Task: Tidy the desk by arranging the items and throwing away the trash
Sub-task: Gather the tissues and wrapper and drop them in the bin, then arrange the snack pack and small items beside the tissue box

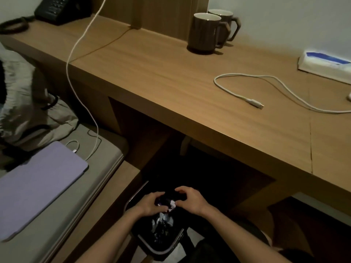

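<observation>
Head view, the only 1 I have. Both hands are low in frame, under the front edge of the desk (171,82), right over the bin (162,250). The left hand (151,205) and right hand (191,201) have their fingers curled in around 1 wad of crumpled trash (168,204), dark wrapper with white paper showing between them. Both grips look closed on it, not yet let go. The wad sits just above the bin mouth, and more crumpled stuff already lies in the bin below. It is dark down there, so I cannot tell exactly what the wad is made of.

Progress, my read: the trash part is nearly done, since I see no loose scraps on the desk top. Drop this wad and that step closes.

Arranging part is mixed:
- 2 mugs (204,33) stand upright, side by side and touching or nearly so, at the back of the desk, so they look placed.
- A loose cable (266,86) sprawls in an open loop on the right of the desk, plug end free. It needs coiling.
- A tissue pack (322,63) lies at the far right edge, partly cut off.
- The phone (57,8) sits at the back left corner.
- A hanging cable (81,44) runs from up top down over the desk edge to a purple tablet (38,186) on the bed (106,152).

I'd call it past halfway.
</observation>
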### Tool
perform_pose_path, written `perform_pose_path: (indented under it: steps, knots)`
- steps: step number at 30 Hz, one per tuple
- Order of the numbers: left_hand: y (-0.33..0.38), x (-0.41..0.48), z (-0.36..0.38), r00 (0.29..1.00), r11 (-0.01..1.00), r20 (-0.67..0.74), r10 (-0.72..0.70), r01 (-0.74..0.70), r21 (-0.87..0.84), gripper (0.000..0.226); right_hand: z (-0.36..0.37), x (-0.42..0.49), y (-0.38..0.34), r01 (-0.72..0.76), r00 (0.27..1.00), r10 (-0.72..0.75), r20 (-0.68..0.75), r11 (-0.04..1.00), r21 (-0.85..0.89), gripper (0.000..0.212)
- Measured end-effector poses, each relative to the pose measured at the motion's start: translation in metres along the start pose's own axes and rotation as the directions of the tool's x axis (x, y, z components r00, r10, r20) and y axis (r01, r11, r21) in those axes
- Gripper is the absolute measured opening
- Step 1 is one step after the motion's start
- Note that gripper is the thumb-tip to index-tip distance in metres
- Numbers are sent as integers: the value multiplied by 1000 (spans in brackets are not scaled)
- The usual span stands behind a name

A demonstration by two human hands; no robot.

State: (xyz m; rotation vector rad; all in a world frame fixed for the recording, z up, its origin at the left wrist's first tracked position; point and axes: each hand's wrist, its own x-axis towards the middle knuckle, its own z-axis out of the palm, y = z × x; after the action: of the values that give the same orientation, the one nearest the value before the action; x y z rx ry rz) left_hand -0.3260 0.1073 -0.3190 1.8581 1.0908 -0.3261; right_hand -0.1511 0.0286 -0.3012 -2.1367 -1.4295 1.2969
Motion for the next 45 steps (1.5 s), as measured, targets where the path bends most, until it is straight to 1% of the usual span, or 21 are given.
perform_pose_path:
  steps: [2, 5, 9, 12, 15, 18, 22, 25, 29, 35, 37, 39, 43, 45]
  knots:
    - [1, -2, -2, 1000, 999, -23, 19, -18, 33, 62, -5, -3, 0, 2, 1000, -2, 19, 1000, 19, 51]
    - [8, -10, -13, 992, 996, -94, 80, -78, 33, 49, -19, -15, -4, 33, 999, -34, 9, 998, 50, 47]
    - [29, -34, -33, 964, 983, -198, 177, -166, 74, 43, -45, -51, -19, 186, 982, -185, -32, 982, 38, 37]
    - [58, -64, -44, 917, 961, -287, 278, -270, 68, 37, -68, -90, -39, 327, 943, -321, -89, 944, 52, 35]
    - [96, -102, -56, 835, 914, -379, 398, -398, 84, 34, -92, -132, -60, 436, 891, -413, -188, 894, 104, 32]
    - [140, -144, -67, 728, 843, -455, 513, -527, 107, 34, -117, -179, -75, 528, 823, -473, -315, 842, 113, 30]
    - [194, -183, -78, 612, 736, -509, 606, -673, 68, 35, -150, -238, -83, 607, 729, -506, -461, 790, 92, 30]
    - [232, -196, -78, 542, 672, -525, 656, -736, 80, 35, -174, -272, -80, 644, 646, -514, -564, 764, 41, 29]
    - [281, -200, -71, 489, 599, -476, 731, -794, 103, 35, -206, -303, -64, 635, 537, -485, -690, 771, -48, 30]
    - [355, -181, -53, 412, 496, -376, 830, -854, 158, 36, -253, -336, -19, 557, 439, -354, -826, 828, -59, 30]
    - [377, -167, -45, 393, 468, -343, 853, -867, 171, 36, -268, -344, -1, 505, 408, -305, -861, 861, -66, 29]
    - [399, -153, -37, 391, 455, -306, 868, -874, 173, 36, -284, -350, 18, 443, 365, -260, -894, 893, -79, 28]
    - [439, -124, -22, 370, 424, -273, 888, -888, 176, 37, -315, -358, 56, 268, 280, -173, -944, 959, -96, 27]
    - [459, -111, -13, 366, 415, -250, 897, -892, 182, 37, -329, -359, 74, 197, 240, -123, -963, 977, -76, 27]
